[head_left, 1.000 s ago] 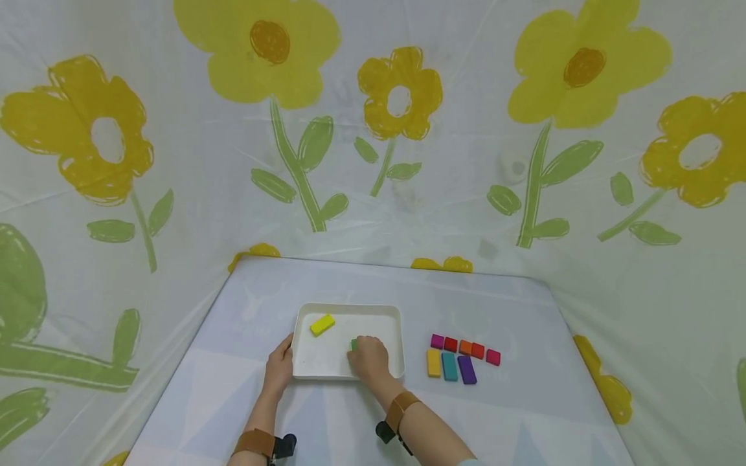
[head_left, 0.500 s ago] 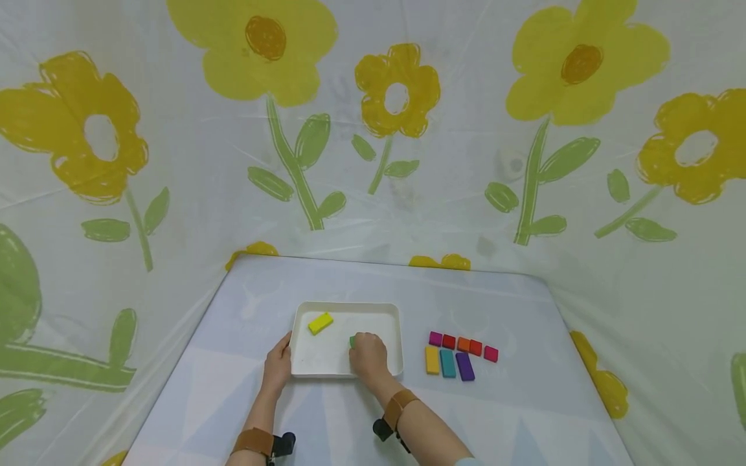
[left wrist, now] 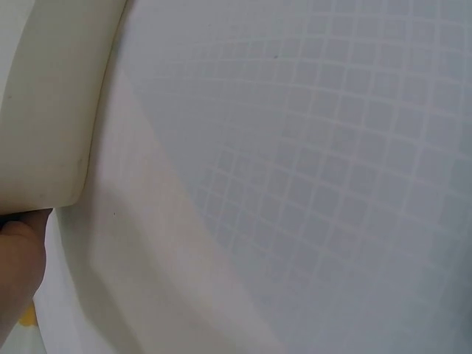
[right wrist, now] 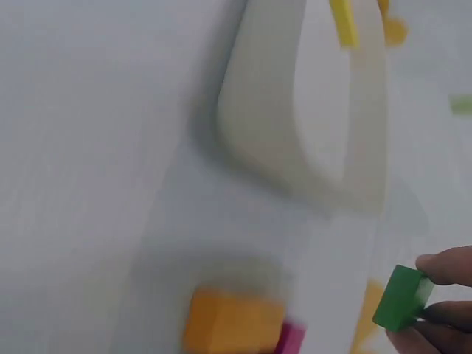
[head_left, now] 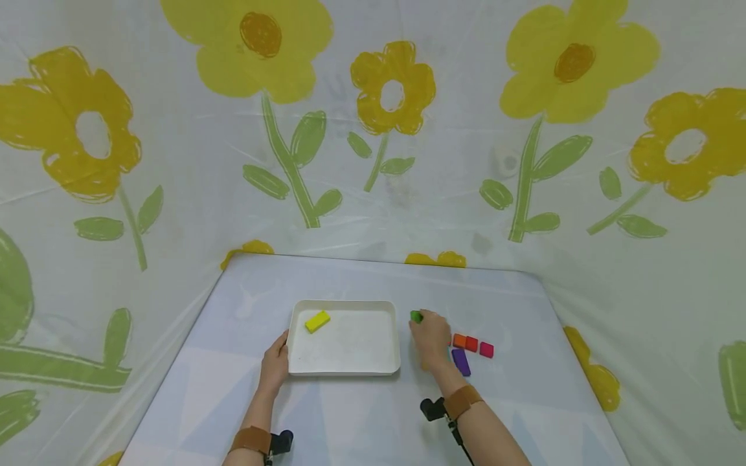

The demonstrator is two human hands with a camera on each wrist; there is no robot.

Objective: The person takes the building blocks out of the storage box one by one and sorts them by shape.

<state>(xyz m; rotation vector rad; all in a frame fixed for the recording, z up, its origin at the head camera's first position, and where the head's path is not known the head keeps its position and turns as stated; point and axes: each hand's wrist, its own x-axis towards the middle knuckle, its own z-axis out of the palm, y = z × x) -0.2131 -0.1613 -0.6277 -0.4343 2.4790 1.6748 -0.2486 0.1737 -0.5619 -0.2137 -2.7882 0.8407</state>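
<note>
A white tray sits on the table, with a yellow block lying in its back left part. My left hand holds the tray's left side; the left wrist view shows the thumb right at the tray's lower corner. Off the tray's right side, my right hand pinches a green block between thumb and fingers. Beneath that hand, an amber block and a magenta block show in the right wrist view, mostly hidden from the head view.
To the right of my right hand lie a purple block, an orange block, a red block and a crimson block. A flowered cloth hangs behind the table's back edge.
My right hand has lifted the green block out of the tray and carried it right, over the loose blocks. My left hand stays at the tray's left side.
</note>
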